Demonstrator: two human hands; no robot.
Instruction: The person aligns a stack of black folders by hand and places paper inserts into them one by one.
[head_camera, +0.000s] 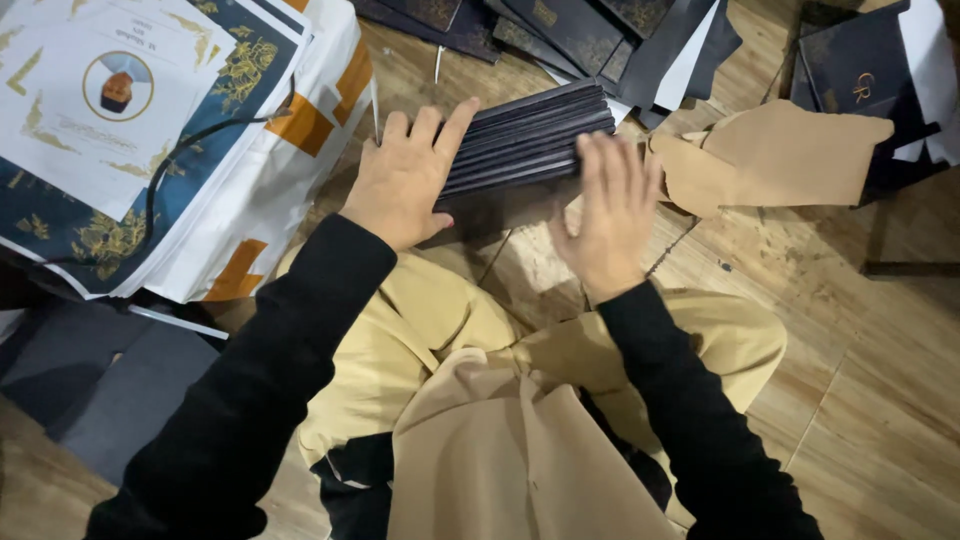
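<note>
Far out to the left of my hands I see a pile of printed sheets (120, 120), white and dark blue with gold leaf patterns, and a thin black cord (165, 165) looping across them. Under that pile lies a white bag with orange blocks (300, 125), just beside my left wrist.

My left hand (405, 180) sits flat against the left end of a stack of dark flat cards (525, 140), fingers stretched over its top edge and thumb below. The stack stands on its long edge on the wooden floor (850, 330), directly between my two hands. My right hand (612, 215) is spread open with its palm pressed against the right end and near face of the stack; its fingers are a little blurred. So both hands are apart from each other and squeezing the stack from either side, neither one curled closed around it.

Beyond my hands, more dark cards (590, 35) lie fanned loosely on the floor. Just right of my right hand lies a torn piece of tan paper (780, 150), touching the stack's far end. Further right sits a dark box with a gold mark (860, 70).
</note>
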